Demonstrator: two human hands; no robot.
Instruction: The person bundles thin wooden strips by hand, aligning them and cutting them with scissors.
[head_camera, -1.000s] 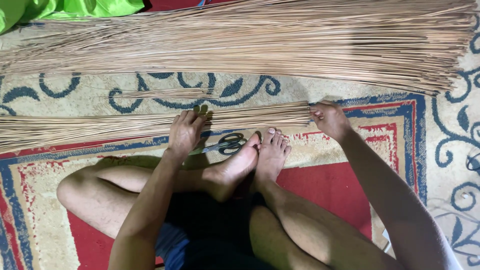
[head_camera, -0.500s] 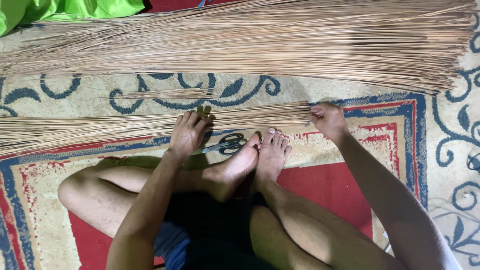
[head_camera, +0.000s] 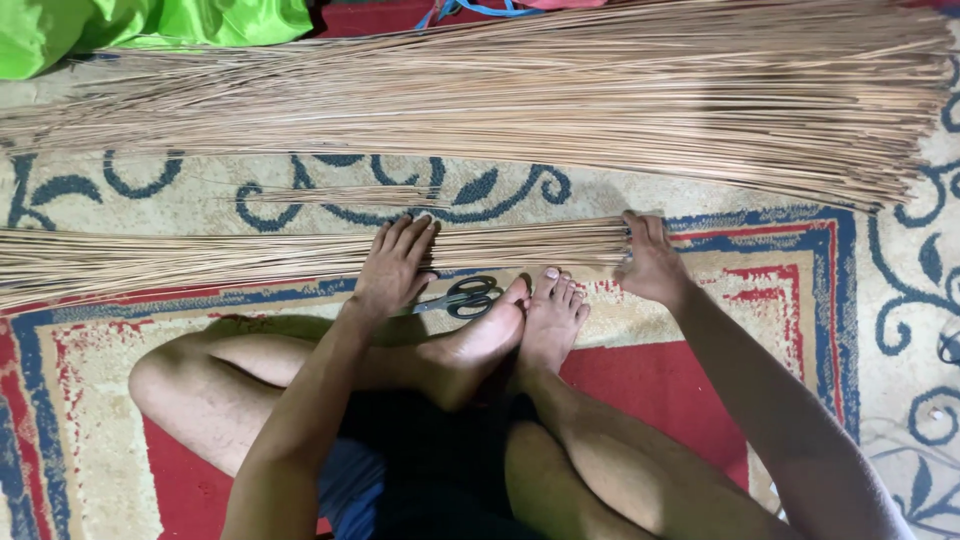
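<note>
Sitting cross-legged on the patterned rug (head_camera: 760, 300), the person seems to be evening up the near bundle of thin sticks (head_camera: 250, 255), left hand (head_camera: 395, 265) pressing flat with fingers together, right hand (head_camera: 650, 262) cupping its ends, which likely need squaring next.

Thin tan stick bundle (head_camera: 300, 255) lies flat on carpet.

light: dim, warm | shadows: soft under legs | focus: sharp
</note>
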